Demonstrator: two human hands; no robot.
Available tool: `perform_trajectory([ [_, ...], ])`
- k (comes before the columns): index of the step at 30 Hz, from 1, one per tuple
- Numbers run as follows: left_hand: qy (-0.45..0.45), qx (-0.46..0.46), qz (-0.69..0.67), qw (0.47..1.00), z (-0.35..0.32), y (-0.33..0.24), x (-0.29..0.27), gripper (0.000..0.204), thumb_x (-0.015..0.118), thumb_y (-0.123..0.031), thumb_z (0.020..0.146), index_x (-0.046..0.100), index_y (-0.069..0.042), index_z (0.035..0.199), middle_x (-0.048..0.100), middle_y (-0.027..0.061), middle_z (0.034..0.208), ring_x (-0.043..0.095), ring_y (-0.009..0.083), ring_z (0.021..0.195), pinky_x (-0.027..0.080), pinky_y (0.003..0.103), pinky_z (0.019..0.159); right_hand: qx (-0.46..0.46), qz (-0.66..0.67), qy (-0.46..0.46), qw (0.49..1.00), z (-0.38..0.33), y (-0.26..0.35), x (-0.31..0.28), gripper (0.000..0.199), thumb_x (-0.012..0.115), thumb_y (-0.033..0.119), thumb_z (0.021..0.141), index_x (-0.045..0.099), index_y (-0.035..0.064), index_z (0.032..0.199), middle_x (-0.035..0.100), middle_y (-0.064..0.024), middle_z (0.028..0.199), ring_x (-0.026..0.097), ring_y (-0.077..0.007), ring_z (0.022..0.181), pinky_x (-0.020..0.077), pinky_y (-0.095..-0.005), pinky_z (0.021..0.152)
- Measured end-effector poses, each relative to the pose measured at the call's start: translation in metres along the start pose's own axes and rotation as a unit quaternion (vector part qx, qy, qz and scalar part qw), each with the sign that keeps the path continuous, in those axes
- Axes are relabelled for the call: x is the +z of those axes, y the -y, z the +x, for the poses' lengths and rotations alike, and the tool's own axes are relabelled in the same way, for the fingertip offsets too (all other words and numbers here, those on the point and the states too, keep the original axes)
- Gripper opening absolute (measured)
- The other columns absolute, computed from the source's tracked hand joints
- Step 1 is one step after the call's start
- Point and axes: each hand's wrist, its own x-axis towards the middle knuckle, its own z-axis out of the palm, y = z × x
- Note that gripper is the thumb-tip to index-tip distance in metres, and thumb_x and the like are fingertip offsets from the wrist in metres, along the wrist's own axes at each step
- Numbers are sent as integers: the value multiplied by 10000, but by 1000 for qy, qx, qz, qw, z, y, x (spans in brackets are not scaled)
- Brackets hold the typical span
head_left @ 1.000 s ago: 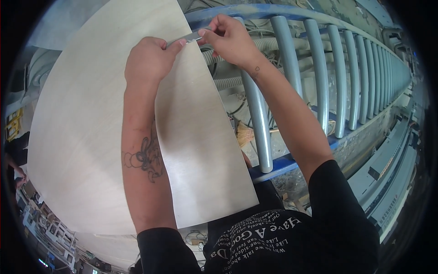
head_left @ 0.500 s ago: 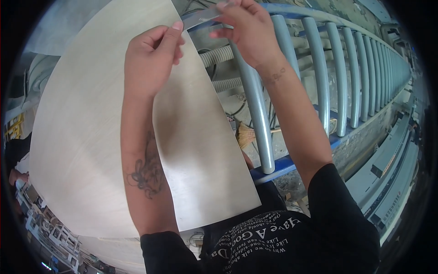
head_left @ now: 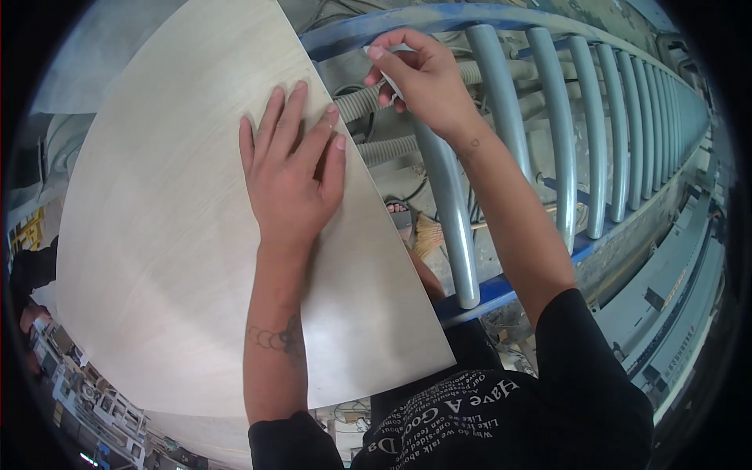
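Note:
A large pale board (head_left: 180, 235) with a smooth, light wood-like face spreads out in front of me and to my left. On it, close to its right edge, my left hand (head_left: 294, 176) lies flat with its fingers spread. Past that edge, over the roller conveyor, my right hand (head_left: 427, 82) is raised with thumb and fingers pinched together. A thin whitish strip (head_left: 394, 86) shows between those fingers; most of it is hidden by the hand, and I cannot tell its material.
Grey rollers (head_left: 448, 211) in a blue conveyor frame (head_left: 501, 291) run away to the right. Ribbed hoses (head_left: 389, 149) and a straw broom (head_left: 428, 235) lie below. Long grey machine rails (head_left: 674, 282) stand at far right. Another person's dark sleeve (head_left: 35, 270) shows at the left rim.
My left hand has let go of the strip, opened and come down flat onto the board. My right hand keeps the strip, which now hangs lower within its fingers.

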Motion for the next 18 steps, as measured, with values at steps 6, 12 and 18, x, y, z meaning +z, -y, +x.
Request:
perform_trajectory([
  [6,-19,-37,-19,999,6,2,2,230,699,-177,921,720,-70,1124,690,81,1310,604,309,1275,380,474,1128,-60,-37,98,993,21,7,10,191,697,191,980,645,8,1003,718,-49,830,653,-92,673,482,-250,534],
  [12,-84,-209,-249,942,22,3,-3,280,707,-218,970,694,-36,1183,710,76,1135,637,138,923,509,254,757,-92,53,77,991,41,56,21,70,687,130,997,656,66,996,652,27,808,595,-52,678,467,-211,581],
  [18,-15,-337,-290,895,66,19,-18,384,726,-339,967,720,13,1119,723,35,853,604,100,696,484,233,665,-47,171,6,984,49,34,45,103,712,110,976,633,65,927,660,13,782,591,-51,649,460,-200,551],
])
